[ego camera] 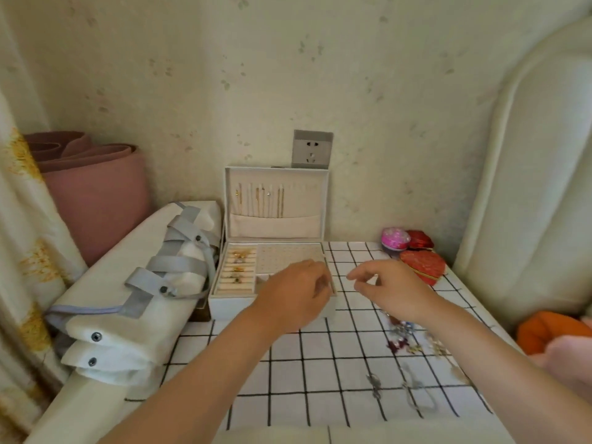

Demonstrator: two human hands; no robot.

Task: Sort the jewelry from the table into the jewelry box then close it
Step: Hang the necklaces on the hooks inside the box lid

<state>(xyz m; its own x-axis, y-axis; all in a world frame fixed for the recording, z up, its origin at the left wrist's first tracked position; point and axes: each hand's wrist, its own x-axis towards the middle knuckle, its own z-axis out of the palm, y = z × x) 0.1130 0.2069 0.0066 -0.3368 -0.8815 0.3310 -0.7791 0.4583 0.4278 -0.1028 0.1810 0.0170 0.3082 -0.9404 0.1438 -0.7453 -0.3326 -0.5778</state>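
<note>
White with a black grid, the cloth on the tabletop (304,363) carries an open jewelry box (272,302) pushed back against the wall, its lid (277,200) standing upright. Thin chains (259,200) hang in a row inside the lid above a fabric pocket. In the tray below, several rings (238,267) sit in the padded slots on the left side, and a dotted panel (288,256) fills the back right.

The left hand (294,296) hovers over the box's front right corner with its fingers curled inward; whether it is pinching something I cannot tell, since the fingertips are turned away and blurred. The right hand (389,291) hangs just beside the box, above the cloth, fingers loosely parted and holding nothing I can see.

More loose jewelry (403,341) lies scattered on the cloth at the right, under and near the right forearm, with a couple of silvery pieces (374,386) nearer the front edge. Red heart-shaped boxes (423,264) and a pink round one (395,238) sit at the back right corner. A folded white bag with grey straps (153,283) lies to the left of the box.
</note>
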